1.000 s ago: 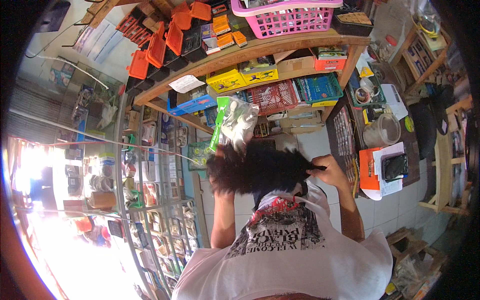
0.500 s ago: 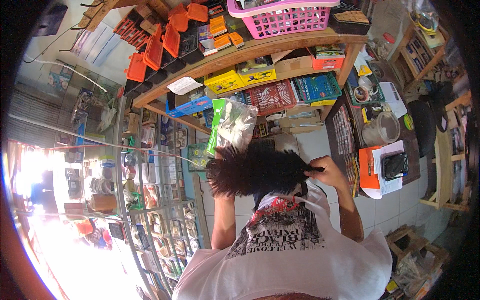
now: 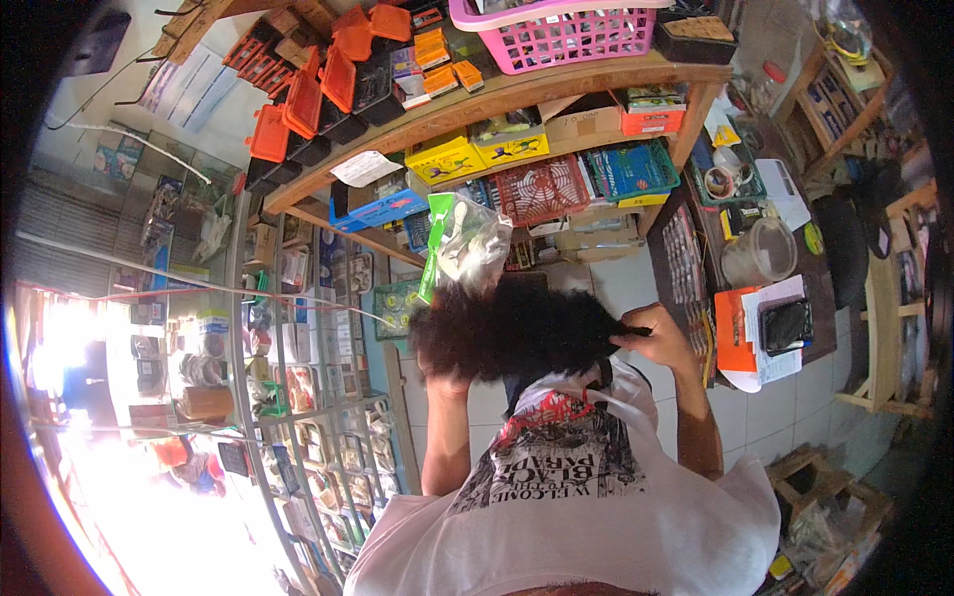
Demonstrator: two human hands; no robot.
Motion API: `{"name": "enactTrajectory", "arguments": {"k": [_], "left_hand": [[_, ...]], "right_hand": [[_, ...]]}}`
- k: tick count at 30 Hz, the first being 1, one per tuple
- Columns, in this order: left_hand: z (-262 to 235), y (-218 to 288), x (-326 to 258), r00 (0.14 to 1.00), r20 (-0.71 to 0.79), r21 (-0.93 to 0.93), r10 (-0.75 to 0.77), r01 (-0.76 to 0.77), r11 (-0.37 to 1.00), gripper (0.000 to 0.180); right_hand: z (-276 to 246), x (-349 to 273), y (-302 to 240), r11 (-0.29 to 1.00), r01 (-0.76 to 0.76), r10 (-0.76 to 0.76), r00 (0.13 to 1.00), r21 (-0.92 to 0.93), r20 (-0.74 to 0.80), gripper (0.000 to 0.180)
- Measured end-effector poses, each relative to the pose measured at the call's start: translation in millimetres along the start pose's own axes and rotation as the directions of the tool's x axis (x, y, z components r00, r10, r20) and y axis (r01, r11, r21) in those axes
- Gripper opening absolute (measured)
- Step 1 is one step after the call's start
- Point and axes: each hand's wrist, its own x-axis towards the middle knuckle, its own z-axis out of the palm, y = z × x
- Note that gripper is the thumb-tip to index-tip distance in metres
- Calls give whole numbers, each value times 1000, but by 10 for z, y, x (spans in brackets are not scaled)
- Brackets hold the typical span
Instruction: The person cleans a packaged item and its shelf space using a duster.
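In front of my chest is a fluffy black duster [image 3: 517, 333], its bristles blurred. My right hand [image 3: 658, 338] is closed around the duster's narrow dark end, on the right. A clear plastic packet [image 3: 473, 243] with a green header strip and whitish contents stands up beyond the duster's left part. My left hand [image 3: 444, 381] is raised below the packet, and the duster covers its fingers. The packet appears held up by that hand, though the grip itself is hidden.
Ahead is a wooden shelf [image 3: 556, 79] bearing a pink basket [image 3: 586, 45] and orange-lidded boxes [image 3: 303, 104]. A glazed metal-framed display case [image 3: 238, 328] stands on the left. To the right, a dark desk [image 3: 817, 288] holds a clear tub [image 3: 757, 255] and papers.
The duster has shifted slightly and its bristles are more blurred. My right hand has moved a little to the right with it. The packet has tilted slightly.
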Motion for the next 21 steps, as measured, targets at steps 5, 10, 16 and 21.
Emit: {"name": "enactTrajectory", "arguments": {"k": [5, 10, 16, 21], "left_hand": [[-78, -12, 2, 987, 162, 204, 0, -33, 978, 50], [-84, 65, 7, 962, 254, 86, -102, 83, 993, 52], [46, 119, 91, 1000, 29, 364, 9, -19, 931, 57], [62, 106, 45, 992, 125, 34, 5, -9, 999, 54]], "right_hand": [[-10, 33, 3, 999, -32, 33, 999, 42, -42, 21], [17, 67, 74, 997, 66, -64, 996, -27, 68, 21], [15, 74, 118, 999, 35, -32, 993, -27, 110, 24], [17, 56, 67, 996, -36, 28, 995, 85, 96, 24]]}}
